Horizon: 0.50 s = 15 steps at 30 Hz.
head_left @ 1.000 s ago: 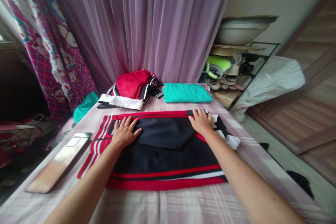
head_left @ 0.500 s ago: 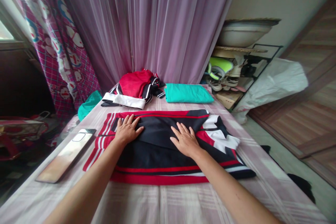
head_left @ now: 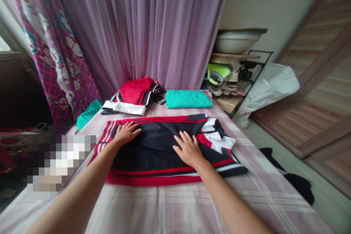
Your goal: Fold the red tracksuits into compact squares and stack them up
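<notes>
Garment, black with red and white trim, lies spread flat on the plaid cloth, mid-surface, in front of the person. Striped red edge at left, white parts at right, red bands along far and near edges. Left hand palm down on its left part near the striped edge, fingers extended, gripping nothing. Right hand palm down right of centre, fingers spread, no hold on anything. Hands well apart.

Beyond, on the same cloth: red-black clothes in a loose heap, white band across their near side; folded teal cloth just right of them. More teal fabric at the left edge. Pixelated patch at left, contents unreadable. Purple curtain behind. Right: rack with basin on top, white bag beside it.
</notes>
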{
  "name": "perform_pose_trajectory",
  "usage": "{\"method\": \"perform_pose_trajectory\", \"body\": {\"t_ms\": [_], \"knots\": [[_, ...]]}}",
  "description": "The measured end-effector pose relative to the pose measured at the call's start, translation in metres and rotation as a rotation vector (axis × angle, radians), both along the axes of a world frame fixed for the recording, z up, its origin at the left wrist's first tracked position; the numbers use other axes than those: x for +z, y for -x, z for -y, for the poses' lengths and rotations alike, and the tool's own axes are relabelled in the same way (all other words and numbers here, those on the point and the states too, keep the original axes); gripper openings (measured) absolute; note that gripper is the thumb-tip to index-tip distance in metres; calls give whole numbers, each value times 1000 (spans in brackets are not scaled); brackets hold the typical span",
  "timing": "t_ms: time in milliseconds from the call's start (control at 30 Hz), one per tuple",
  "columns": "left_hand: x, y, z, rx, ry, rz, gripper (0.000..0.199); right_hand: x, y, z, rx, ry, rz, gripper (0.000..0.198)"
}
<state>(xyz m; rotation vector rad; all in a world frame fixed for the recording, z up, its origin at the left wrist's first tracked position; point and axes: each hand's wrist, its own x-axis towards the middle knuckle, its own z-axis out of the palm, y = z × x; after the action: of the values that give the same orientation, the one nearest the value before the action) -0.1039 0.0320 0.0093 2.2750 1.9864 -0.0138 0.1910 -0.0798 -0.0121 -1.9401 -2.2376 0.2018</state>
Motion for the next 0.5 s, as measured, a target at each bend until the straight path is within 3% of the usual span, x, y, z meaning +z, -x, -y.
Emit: {"method": "perform_pose_trajectory", "body": {"t_ms": [100, 200, 333, 500], "knots": [[1, -13, 19, 1, -147, 17, 51, 0, 0, 0, 3, -12, -16, 53], [-11, -35, 57, -145, -328, 42, 48, 0, -1, 1, 3, -27, -27, 53], [-27, -54, 99, -239, -309, 47, 48, 0, -1, 1, -11, -30, -47, 51], [-25, -55, 107, -220, -247, 25, 48, 3, -2, 4, -18, -32, -54, 50]]}}
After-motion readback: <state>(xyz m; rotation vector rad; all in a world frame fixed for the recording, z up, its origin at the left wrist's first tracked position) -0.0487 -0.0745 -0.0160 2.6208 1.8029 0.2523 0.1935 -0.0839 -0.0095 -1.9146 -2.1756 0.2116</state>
